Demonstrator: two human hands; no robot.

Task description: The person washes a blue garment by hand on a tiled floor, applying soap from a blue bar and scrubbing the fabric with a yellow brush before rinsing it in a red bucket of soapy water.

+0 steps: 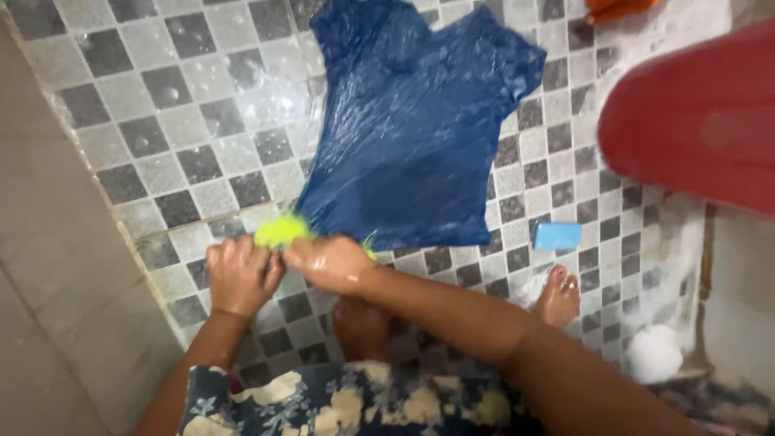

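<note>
Hands together at shirt hem: left hand [240, 273] and right hand [329, 262] both clamped on green brush [280, 231]. Blue shirt [416, 129] lies flat, wet, on checkered floor [169, 105]. Blue soap [557, 236] just right of shirt; red tub [698, 121] beyond.

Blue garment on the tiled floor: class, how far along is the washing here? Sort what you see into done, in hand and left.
Done: the blue garment lies spread flat, wet and glistening, on the checkered tile floor. In hand: the left hand and right hand both grip a yellow-green scrub brush at its lower hem. Left: foam lies on the floor, so rinsing appears undone; the blue soap bar lies beside the garment.
</note>
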